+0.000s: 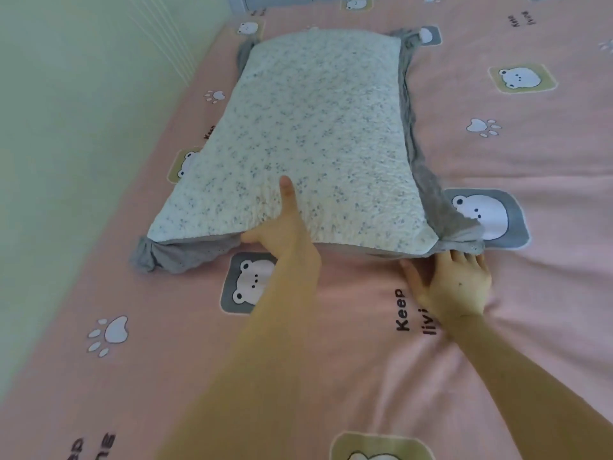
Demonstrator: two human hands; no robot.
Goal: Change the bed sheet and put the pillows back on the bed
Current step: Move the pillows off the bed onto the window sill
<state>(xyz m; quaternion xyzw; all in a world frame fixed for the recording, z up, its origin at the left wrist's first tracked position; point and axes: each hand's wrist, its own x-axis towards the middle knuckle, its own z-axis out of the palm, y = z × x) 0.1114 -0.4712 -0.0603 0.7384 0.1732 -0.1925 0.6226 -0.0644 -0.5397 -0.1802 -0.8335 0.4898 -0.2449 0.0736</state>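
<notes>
The sheet (497, 327) is already spread, so the pillow step looks to be in hand. The pillow (315, 127) lies on the sheet beside the wall (66, 127). The left hand (282, 234) has its grip closed on the pillow's near edge, thumb on top. The right hand (454, 280) lies flat, grip open, at the near right corner. The next move probably calls for squaring the pillow in place.

Pale green wall (66, 134) on L
</notes>
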